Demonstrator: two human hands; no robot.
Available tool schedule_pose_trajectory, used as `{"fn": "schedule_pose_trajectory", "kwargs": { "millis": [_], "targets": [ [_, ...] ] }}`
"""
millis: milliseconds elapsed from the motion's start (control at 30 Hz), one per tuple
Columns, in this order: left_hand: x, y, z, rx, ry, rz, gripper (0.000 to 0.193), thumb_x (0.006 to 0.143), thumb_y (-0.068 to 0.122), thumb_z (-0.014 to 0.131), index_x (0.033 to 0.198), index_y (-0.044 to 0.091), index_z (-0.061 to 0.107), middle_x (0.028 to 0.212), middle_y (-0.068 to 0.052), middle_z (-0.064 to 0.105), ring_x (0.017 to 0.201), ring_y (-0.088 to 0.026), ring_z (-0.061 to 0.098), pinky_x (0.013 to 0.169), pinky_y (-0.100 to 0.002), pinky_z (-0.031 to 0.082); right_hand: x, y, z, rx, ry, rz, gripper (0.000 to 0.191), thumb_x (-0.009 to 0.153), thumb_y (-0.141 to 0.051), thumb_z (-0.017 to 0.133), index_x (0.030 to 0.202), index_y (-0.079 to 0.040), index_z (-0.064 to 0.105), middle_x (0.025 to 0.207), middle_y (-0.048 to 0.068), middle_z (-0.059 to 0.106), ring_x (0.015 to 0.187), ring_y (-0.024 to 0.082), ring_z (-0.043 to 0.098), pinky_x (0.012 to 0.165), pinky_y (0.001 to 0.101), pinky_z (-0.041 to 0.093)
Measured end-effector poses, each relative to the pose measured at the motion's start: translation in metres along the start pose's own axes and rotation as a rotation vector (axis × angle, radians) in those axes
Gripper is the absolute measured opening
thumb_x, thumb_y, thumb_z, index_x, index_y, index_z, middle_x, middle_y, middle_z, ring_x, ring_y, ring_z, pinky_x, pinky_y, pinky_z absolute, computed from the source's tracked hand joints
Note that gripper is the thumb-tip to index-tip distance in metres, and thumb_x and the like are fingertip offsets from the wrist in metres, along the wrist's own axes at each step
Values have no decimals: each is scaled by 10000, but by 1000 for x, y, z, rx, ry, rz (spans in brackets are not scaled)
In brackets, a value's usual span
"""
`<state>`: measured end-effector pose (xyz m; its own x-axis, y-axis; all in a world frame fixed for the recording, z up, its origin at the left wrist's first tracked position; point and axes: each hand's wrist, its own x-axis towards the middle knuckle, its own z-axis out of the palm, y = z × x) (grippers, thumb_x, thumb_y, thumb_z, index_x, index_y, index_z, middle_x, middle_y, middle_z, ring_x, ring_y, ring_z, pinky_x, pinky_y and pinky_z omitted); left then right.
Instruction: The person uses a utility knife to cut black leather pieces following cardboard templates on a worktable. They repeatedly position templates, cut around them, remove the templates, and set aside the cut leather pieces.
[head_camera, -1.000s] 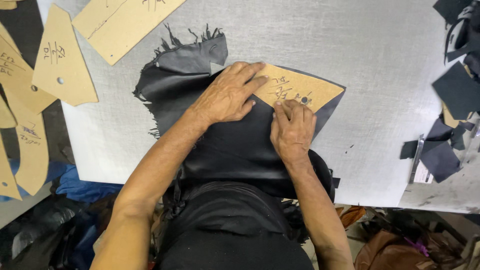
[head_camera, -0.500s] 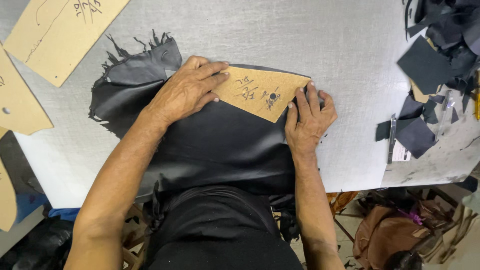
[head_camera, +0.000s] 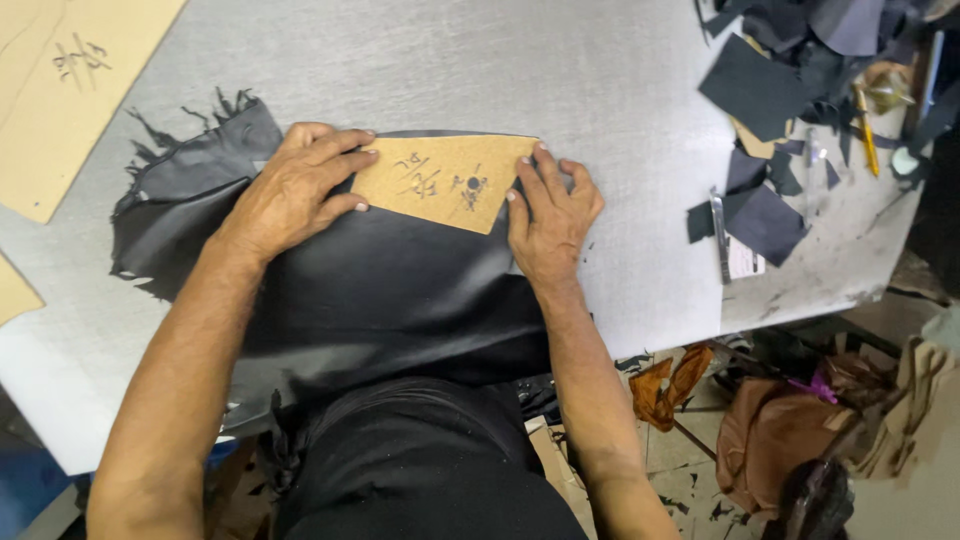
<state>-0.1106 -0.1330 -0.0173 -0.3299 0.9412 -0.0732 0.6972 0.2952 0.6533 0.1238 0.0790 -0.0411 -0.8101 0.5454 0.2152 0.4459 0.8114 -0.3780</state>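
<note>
Fingers of both my hands lie nearly flat and loosely spread, pressing down rather than gripping anything. Nearest to me, the black leather sheet (head_camera: 380, 300) drapes over the near edge of the surface (head_camera: 620, 80) toward my lap, and my forearms cross it on their way out. My right hand (head_camera: 548, 222) rests on the leather with its fingertips (head_camera: 520, 172) laid on the right edge of the tan cardboard pattern (head_camera: 445, 182), so the pattern lies just to the left of that hand. My left hand (head_camera: 295, 190) sits palm down at the pattern's left end, fingers pointing right, with two of them overlapping the card's narrow corner. The pattern is a flat wedge with its long axis running left to right between my hands, parallel to the near edge of the surface, its wider end under my right fingertips; both hands reach it about equally. Under my left hand the leather ends in a ragged, fringed edge (head_camera: 190, 150) to the far left. Farther off on the left lies a larger tan pattern piece (head_camera: 70, 90), well apart. To the far right sit dark leather offcuts (head_camera: 760, 90), and a yellow pencil (head_camera: 866, 130).
</note>
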Motion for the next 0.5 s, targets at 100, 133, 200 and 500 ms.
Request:
{"fn": "schedule_pose_trajectory", "kwargs": {
  "millis": [100, 133, 200, 500],
  "targets": [
    [2, 2, 0, 36, -21, -38, 604, 754, 214, 841, 1328, 96, 693, 1476, -29, 593, 1305, -302, 487, 1112, -395, 445, -2, 6, 3, 38, -22, 29, 388, 921, -174, 752, 1291, -69, 699, 1467, 84, 616, 1307, 324, 473, 1117, 477, 314],
    [4, 2, 0, 42, -13, -14, 617, 743, 212, 847, 1327, 90, 690, 1472, -41, 597, 1298, -310, 492, 1106, -399, 446, -4, 13, 2, 60, -34, 42, 394, 916, -174, 756, 1291, -73, 693, 1464, 86, 619, 1304, 325, 478, 1115, 478, 320],
    [2, 5, -4, 66, 4, 10, 642, 719, 209, 858, 1323, 79, 683, 1466, -65, 604, 1284, -326, 501, 1096, -407, 447, -11, 36, -5, 302, 14, 59, 441, 957, -143, 728, 1383, -67, 640, 1515, 118, 568, 1409, 330, 473, 1196, 477, 331],
    [-24, 104, 65, -18, 373, 256, 305, 892, 222, 783, 1115, 38, 687, 1171, -155, 668, 1148, -338, 623, 1009, -450, 526, -86, 239, -90, -174, 70, 199, 274, 949, 81, 717, 1222, 55, 729, 1105, 210, 642, 1015, 337, 643, 929, 448, 542]
  ]
}}
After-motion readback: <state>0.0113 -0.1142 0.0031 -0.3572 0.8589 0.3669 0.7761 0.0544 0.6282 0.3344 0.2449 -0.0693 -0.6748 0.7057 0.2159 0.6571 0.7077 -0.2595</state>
